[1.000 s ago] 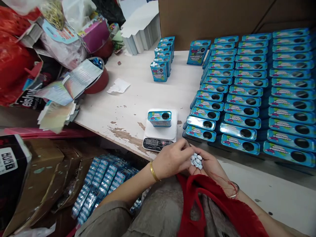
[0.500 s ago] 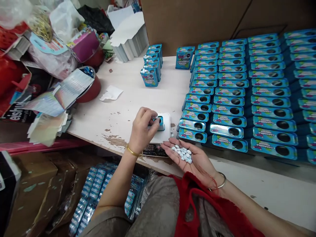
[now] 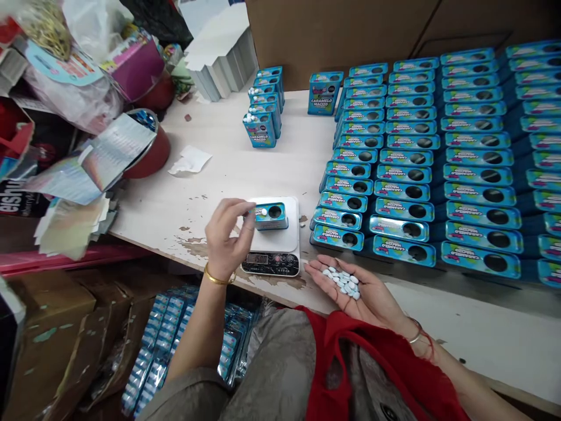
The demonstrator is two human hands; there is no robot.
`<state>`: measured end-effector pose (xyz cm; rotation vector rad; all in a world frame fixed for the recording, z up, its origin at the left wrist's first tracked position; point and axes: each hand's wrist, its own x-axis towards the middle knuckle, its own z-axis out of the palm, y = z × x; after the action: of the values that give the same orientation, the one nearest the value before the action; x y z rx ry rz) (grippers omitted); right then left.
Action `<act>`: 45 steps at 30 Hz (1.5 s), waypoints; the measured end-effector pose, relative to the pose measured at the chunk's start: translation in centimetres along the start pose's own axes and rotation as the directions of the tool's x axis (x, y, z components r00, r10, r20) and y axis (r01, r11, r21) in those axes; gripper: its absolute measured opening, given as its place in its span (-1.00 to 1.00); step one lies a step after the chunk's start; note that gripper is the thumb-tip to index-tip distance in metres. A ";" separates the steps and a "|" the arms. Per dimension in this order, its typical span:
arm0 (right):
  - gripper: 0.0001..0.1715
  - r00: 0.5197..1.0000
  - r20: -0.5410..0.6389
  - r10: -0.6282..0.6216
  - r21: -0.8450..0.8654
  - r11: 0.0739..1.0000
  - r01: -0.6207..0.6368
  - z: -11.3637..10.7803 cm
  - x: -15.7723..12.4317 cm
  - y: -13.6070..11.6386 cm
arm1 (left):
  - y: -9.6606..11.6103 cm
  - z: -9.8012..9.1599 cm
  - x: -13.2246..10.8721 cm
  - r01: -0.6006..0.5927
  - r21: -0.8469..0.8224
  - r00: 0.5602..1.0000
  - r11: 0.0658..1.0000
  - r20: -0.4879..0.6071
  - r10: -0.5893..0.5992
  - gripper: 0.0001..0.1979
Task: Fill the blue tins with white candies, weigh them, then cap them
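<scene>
Now, tin (image 3: 272, 220) on scale (image 3: 287, 240), upright; candies (image 3: 344, 282) palmed

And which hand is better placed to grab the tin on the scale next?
Probably the left hand: its fingers are right beside the tin on the scale. The right hand is farther away, palm up, holding white pieces.

I am seeing a tin (image 3: 275, 224) standing on the scale (image 3: 290, 241) at frame centre, the left hand (image 3: 228, 237) staying at its left end. Candies (image 3: 344, 283) are lying in the right hand (image 3: 370, 295), lower right of centre. Tin rows (image 3: 398, 173) are filling the right side. A short file (image 3: 262, 133) is standing upper centre, before a panel (image 3: 350, 29); torn paper (image 3: 190, 159) is lying left of centre, beside a bucket (image 3: 156, 153).
</scene>
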<state>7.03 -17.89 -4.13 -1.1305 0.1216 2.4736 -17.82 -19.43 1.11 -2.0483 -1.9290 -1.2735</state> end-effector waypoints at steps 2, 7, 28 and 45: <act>-0.67 1.000 0.000 0.014 -0.006 1.000 -0.014 -0.3 -0.1 0.0 | -0.7 -0.6 -0.5 0.080 0.020 0.992 0.997 -0.104 -0.078 -0.85; -0.67 0.999 -0.003 0.042 -0.009 0.999 -0.042 -0.8 0.0 0.2 | -2.3 -1.8 -2.9 0.295 -0.012 0.944 0.955 -0.149 -0.294 -0.92; -0.68 0.940 0.023 0.341 -0.244 0.913 -0.326 -1.1 3.9 2.9 | 0.7 -0.8 -9.8 0.351 -0.026 0.924 0.936 0.174 -0.342 -0.93; -0.78 0.931 0.168 0.324 -0.290 0.919 -0.267 1.6 5.9 3.3 | 2.1 8.8 -1.1 -0.265 0.405 0.739 0.875 0.668 -0.086 -0.82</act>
<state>1.15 -18.58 -7.71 -0.9982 -0.1102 2.9373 -11.42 -15.97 -4.34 -2.4402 -2.0298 0.0651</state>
